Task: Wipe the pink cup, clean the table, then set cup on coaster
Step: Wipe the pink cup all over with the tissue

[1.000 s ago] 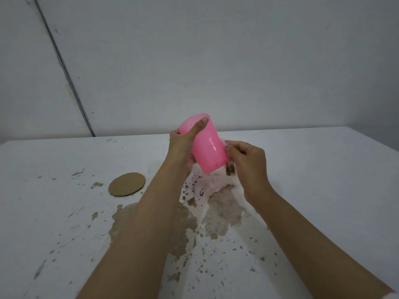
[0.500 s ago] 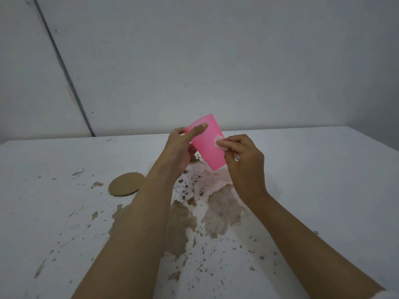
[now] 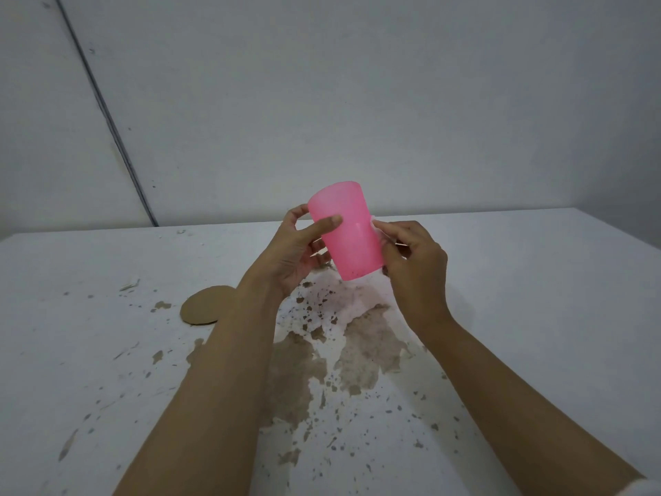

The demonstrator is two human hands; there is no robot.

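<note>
Stained white desk (image 3: pixel 536 298) carries the brown coaster (image 3: pixel 204 309) at left. Above the desk, the left grip (image 3: pixel 297 252) curls round the tilted pink cup (image 3: pixel 348 230); the right grip (image 3: pixel 415 266) pinches a white wipe (image 3: pixel 374 223) against its side.

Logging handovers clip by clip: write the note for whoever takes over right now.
Left hand grips the cup in the air above the table.
Right hand pinches a white tissue against the cup's side.
Coaster lies bare on the table, left of the brown spill, partly behind the left forearm.
Done: nothing finished; dark specks show near the cup's lower end.
Left: finish the cup, wipe up the spill and splatter, set cup on coaster.
</note>
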